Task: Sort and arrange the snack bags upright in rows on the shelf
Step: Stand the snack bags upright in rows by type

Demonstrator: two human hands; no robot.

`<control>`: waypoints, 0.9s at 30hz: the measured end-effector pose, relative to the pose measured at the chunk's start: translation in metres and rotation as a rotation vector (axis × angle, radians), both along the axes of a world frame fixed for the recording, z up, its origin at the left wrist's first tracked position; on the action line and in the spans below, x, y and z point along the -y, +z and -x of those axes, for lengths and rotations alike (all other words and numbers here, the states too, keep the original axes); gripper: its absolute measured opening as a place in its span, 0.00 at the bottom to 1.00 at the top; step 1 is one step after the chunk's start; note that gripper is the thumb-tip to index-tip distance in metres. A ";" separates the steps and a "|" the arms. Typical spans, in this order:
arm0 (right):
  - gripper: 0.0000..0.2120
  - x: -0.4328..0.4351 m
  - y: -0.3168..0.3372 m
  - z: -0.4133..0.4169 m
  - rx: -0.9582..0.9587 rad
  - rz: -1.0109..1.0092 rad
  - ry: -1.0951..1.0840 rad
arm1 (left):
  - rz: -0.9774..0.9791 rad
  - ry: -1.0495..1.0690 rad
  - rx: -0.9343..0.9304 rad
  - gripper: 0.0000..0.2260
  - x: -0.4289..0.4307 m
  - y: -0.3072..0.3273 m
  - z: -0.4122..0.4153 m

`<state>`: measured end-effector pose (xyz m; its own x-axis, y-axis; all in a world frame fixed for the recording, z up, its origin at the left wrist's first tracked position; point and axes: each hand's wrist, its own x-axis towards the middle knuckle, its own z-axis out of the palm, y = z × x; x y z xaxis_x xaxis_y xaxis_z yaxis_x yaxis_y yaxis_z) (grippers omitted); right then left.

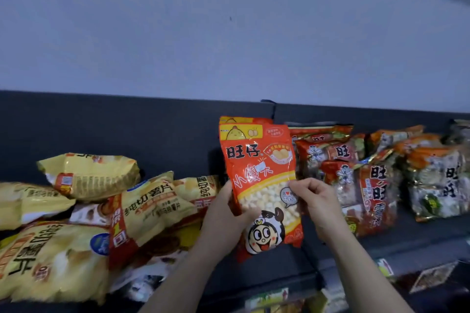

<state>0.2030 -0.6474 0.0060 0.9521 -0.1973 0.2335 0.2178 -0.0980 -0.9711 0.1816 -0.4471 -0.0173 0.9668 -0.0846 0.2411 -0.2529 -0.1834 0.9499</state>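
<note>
Two hands are gripping one red snack bag at the centre of the frame, holding it upright just in front of the dark back panel of the shelf. The left hand is closing around the bag's left edge from behind, thumb on the printed front, while the right hand is pinching the right edge near the clear window. A second bag of the same kind is peeking out directly behind it, so a row appears to be forming there.

To seat this one well, I would judge that the base should be going down flat first, touching the bag behind, with the loose contents settling low so the bag is not slumping forward.

Room is tight on both sides. At the left of the frame, yellow chip bags are lying in a tumbled heap, the nearest one sitting just beside the left wrist. At the right, red and silver rice-cracker packs are standing in rough rows, close to the right knuckles. Between them, bare dark shelf is showing below the bag, running to the front lip in the lower right, which is giving the hands a clear way out toward the viewer.
</note>
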 end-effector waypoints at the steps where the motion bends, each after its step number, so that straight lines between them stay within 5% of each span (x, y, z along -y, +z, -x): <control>1: 0.08 0.011 -0.010 -0.002 -0.004 0.005 -0.009 | -0.017 0.004 -0.007 0.21 0.012 -0.006 -0.002; 5: 0.02 0.040 -0.054 -0.004 -0.045 0.121 -0.003 | -0.082 0.077 -0.040 0.31 0.044 -0.040 -0.005; 8: 0.16 0.053 -0.083 -0.003 -0.090 0.137 0.135 | -0.128 0.084 -0.072 0.44 0.055 -0.058 -0.005; 10: 0.24 0.054 -0.089 -0.005 -0.093 0.097 0.251 | -0.154 0.089 -0.078 0.44 0.058 -0.060 -0.007; 19: 0.26 0.061 -0.106 -0.029 -0.048 0.105 0.314 | -0.206 0.189 -0.040 0.41 0.074 -0.065 -0.016; 27: 0.33 0.056 -0.116 -0.014 0.048 0.287 0.104 | -0.230 0.261 -0.015 0.40 0.075 -0.069 -0.003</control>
<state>0.2167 -0.7039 -0.1101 0.9502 -0.0190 0.3111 0.2863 -0.3413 -0.8953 0.1848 -0.5221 -0.0865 0.9662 0.1159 0.2301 -0.1556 -0.4495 0.8796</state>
